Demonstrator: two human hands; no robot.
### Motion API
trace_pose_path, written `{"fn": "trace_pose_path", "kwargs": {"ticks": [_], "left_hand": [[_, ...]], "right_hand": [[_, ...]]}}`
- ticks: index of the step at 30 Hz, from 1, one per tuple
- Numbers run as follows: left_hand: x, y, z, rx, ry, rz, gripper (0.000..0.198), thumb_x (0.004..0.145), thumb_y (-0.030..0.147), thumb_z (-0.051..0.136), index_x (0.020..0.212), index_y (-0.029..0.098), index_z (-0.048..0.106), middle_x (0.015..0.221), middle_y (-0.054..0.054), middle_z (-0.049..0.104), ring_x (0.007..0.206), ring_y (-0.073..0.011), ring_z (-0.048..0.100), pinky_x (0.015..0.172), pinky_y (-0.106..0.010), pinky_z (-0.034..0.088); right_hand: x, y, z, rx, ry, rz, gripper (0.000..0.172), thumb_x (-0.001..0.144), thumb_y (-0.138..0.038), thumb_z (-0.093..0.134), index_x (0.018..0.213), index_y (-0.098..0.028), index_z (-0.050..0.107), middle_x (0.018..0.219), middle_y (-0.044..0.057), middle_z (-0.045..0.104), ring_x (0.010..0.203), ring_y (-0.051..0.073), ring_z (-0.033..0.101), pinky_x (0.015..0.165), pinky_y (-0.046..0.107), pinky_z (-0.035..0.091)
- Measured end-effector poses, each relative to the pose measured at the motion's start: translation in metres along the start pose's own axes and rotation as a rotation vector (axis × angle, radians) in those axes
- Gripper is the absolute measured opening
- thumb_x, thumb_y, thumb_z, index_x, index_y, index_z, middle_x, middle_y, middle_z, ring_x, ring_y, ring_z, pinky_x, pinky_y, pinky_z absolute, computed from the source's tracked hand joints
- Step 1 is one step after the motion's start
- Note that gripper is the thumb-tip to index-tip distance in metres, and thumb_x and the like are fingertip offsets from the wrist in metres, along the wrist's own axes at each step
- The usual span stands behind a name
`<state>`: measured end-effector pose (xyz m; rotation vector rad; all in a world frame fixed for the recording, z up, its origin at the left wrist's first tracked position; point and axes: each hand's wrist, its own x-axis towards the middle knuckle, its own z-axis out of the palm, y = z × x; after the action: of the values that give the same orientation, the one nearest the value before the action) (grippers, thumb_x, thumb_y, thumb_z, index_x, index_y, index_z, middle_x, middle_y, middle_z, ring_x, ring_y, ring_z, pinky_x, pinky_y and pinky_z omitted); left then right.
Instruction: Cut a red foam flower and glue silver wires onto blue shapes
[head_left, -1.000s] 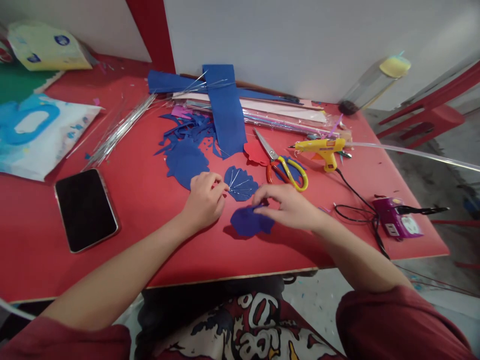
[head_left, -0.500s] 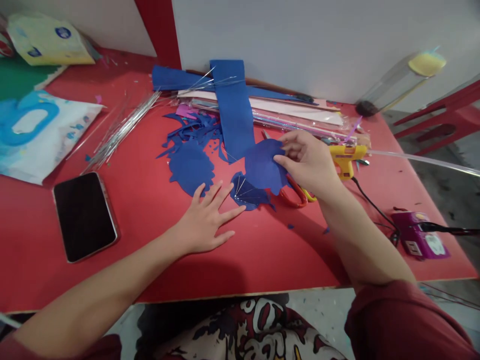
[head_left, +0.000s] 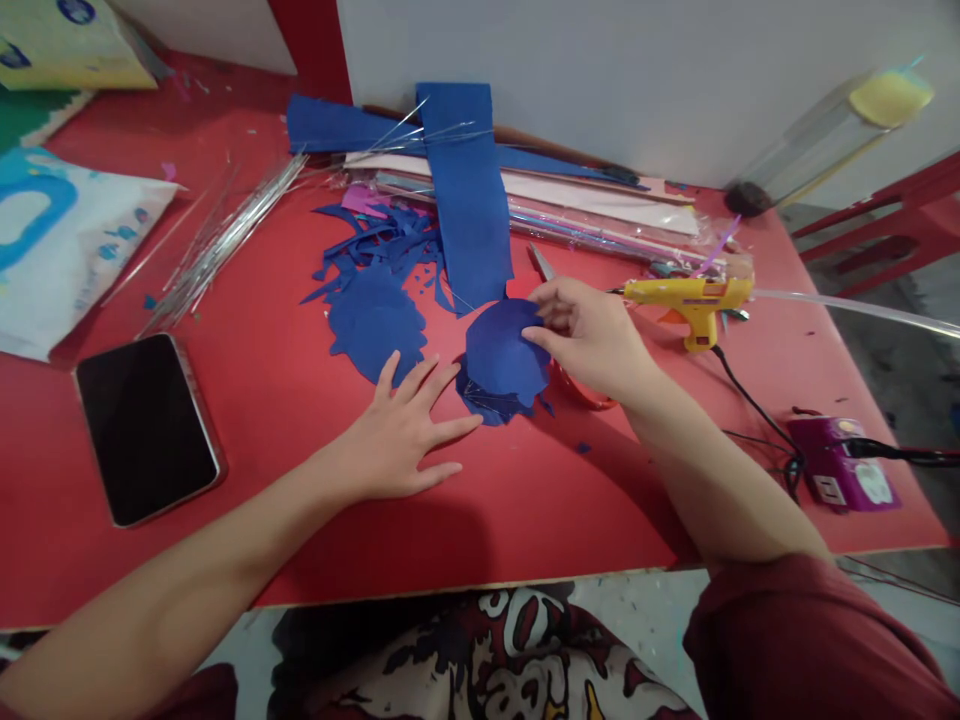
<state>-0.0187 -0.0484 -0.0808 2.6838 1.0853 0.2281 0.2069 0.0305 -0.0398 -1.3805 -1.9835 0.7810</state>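
Note:
Between thumb and fingers, my right hand pinches the edge of a round blue paper piece. That piece overlaps a second blue paper piece, which has thin silvery wires on it and is now mostly covered. My left hand lies spread on the red table, its fingertips near both the wired piece and another scalloped blue paper shape. Scissors lie partly hidden beneath my right hand.
A yellow glue gun lies at right, its cord running to a purple power box. Blue scraps, a blue strip and silvery wires lie behind. A phone and wipes pack are at left.
My right hand has moved the round blue paper leftward and down over the wired piece, covering most of its wires. My left hand stays spread in nearly the same place.

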Motion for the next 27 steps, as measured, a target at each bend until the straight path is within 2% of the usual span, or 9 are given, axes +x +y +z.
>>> {"fn": "trace_pose_path", "kwargs": {"ticks": [3,6,9,12,16,19,24,27], "left_hand": [[0.000,0.000,0.000,0.029,0.075,0.026,0.038,0.078,0.046,0.053,0.108,0.025,0.064,0.135,-0.017,0.039,0.126,-0.0405,0.031,0.099,-0.066,0.018],[0.002,-0.002,0.002,0.113,0.222,0.005,0.030,0.080,0.035,0.050,0.095,0.014,0.065,0.119,-0.020,0.052,0.117,-0.0367,0.040,0.099,-0.062,0.025],[0.004,-0.006,0.004,0.183,0.366,-0.038,0.021,0.081,0.023,0.047,0.087,0.012,0.064,0.102,-0.016,0.060,0.104,-0.0299,0.049,0.096,-0.055,0.031],[0.005,-0.009,0.004,0.201,0.438,-0.029,0.017,0.080,0.018,0.046,0.081,0.014,0.062,0.091,-0.011,0.063,0.094,-0.0257,0.052,0.093,-0.051,0.034],[0.005,-0.008,0.002,0.227,0.462,0.035,0.014,0.078,0.015,0.047,0.077,0.015,0.062,0.086,-0.008,0.064,0.091,-0.0242,0.054,0.092,-0.049,0.033],[0.005,-0.007,0.001,0.246,0.452,0.050,0.015,0.078,0.014,0.046,0.076,0.016,0.062,0.086,-0.007,0.066,0.092,-0.0239,0.055,0.092,-0.049,0.032],[0.005,-0.007,0.000,0.271,0.431,0.048,0.017,0.079,0.014,0.045,0.076,0.017,0.062,0.085,-0.006,0.066,0.092,-0.0231,0.056,0.093,-0.049,0.030],[0.005,-0.007,0.001,0.274,0.425,0.051,0.017,0.079,0.013,0.045,0.076,0.016,0.062,0.085,-0.006,0.066,0.092,-0.0231,0.056,0.093,-0.049,0.030]], "right_hand": [[-0.003,-0.003,0.004,-0.024,-0.051,0.017,0.019,0.067,-0.010,0.063,0.081,-0.019,0.054,0.069,-0.001,0.059,0.062,0.012,0.056,0.062,0.028,0.048],[-0.006,-0.005,0.005,-0.020,-0.099,0.027,0.017,0.068,-0.011,0.062,0.080,-0.019,0.053,0.070,-0.001,0.058,0.060,0.012,0.055,0.059,0.027,0.048],[-0.009,-0.006,0.005,-0.033,-0.141,0.040,0.017,0.068,-0.011,0.061,0.079,-0.019,0.053,0.070,-0.001,0.058,0.058,0.011,0.054,0.058,0.027,0.047],[-0.010,-0.004,0.006,-0.051,-0.166,0.038,0.016,0.067,-0.011,0.061,0.078,-0.019,0.052,0.071,-0.001,0.059,0.060,0.012,0.055,0.060,0.028,0.049],[-0.012,-0.002,0.008,-0.006,-0.175,0.045,0.016,0.067,-0.012,0.060,0.079,-0.020,0.052,0.074,0.000,0.060,0.065,0.013,0.058,0.064,0.029,0.051],[-0.014,-0.001,0.009,0.021,-0.155,0.066,0.017,0.067,-0.013,0.061,0.079,-0.020,0.052,0.074,0.000,0.059,0.062,0.013,0.058,0.060,0.027,0.050],[-0.023,0.006,0.011,0.089,-0.065,0.129,0.019,0.068,-0.020,0.064,0.082,-0.021,0.052,0.075,0.000,0.058,0.054,0.010,0.055,0.050,0.024,0.046],[-0.030,0.013,0.014,0.117,-0.007,0.167,0.021,0.067,-0.022,0.065,0.084,-0.021,0.052,0.072,-0.002,0.056,0.049,0.008,0.051,0.049,0.023,0.044]]}}
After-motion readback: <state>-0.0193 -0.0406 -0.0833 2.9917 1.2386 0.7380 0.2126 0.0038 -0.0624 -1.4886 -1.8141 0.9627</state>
